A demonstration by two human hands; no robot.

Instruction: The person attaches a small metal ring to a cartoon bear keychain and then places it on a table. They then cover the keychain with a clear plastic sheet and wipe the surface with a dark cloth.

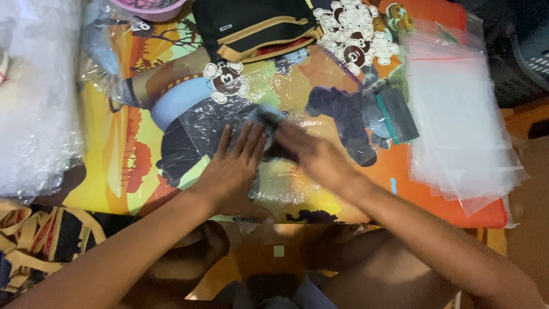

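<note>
Under your hands lies a bright cartoon-printed mat (114,171), covering the low table. To your left sits a big heap of clear plastic wrap (34,97); to your right, a stack of clear zip bags (463,126) spreads over the mat's edge. At the top rests a black pouch with tan trim (257,26), and beside it a pile of flower-shaped stickers (354,31). A small stack of dark cards (397,114) lies just left of the zip bags. In the middle, directly before you, is the clear plastic bag (229,123) with something dark inside it; what it is cannot be told. Your left hand (231,171) lies flat and spread on the bag, pinning it down. Your right hand (311,154) is blurred, fingers bent at the bag's upper end, touching it; whether it pinches the film cannot be told. The bag looks light, thin, slippery and crinkly, so take hold near an edge, where the film gathers, rather than on the smooth flat face.
</note>
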